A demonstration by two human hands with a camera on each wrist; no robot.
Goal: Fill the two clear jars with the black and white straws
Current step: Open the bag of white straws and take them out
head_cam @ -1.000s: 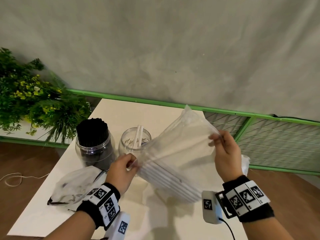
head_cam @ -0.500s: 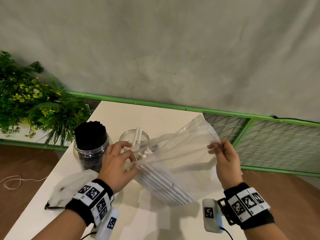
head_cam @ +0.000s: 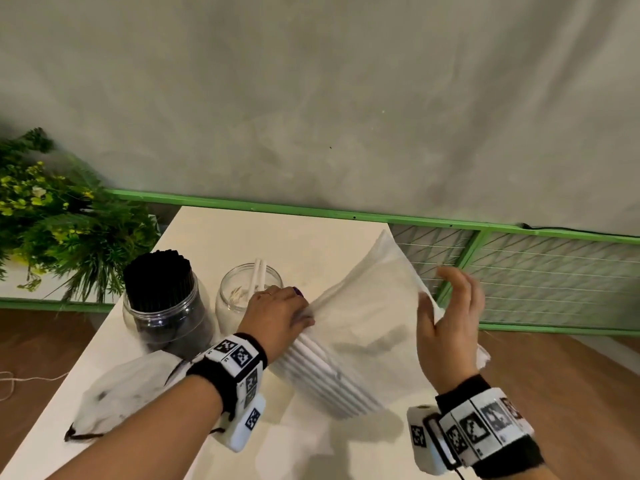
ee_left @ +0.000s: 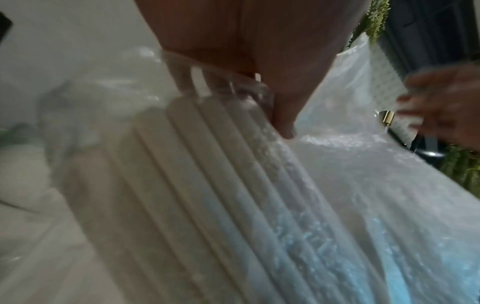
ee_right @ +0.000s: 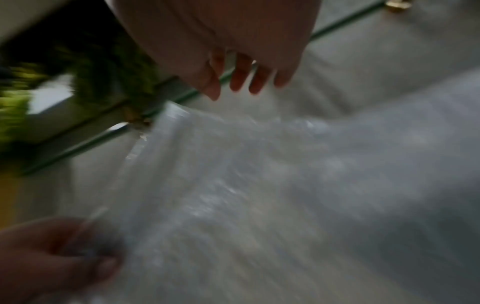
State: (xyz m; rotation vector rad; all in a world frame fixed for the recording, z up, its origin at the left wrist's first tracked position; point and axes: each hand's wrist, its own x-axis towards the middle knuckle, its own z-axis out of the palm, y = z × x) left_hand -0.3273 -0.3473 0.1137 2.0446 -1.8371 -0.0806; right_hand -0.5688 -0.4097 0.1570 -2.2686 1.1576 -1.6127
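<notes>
The black straws already pack the left jar; the jar beside it holds only two; the left hand grips the white straws' bag just right of that jar; the right hand hovers spread, holding nothing.

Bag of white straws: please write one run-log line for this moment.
left hand: grips bag of white straws | right hand: open, beside bag | white-straw jar: nearly empty
</notes>
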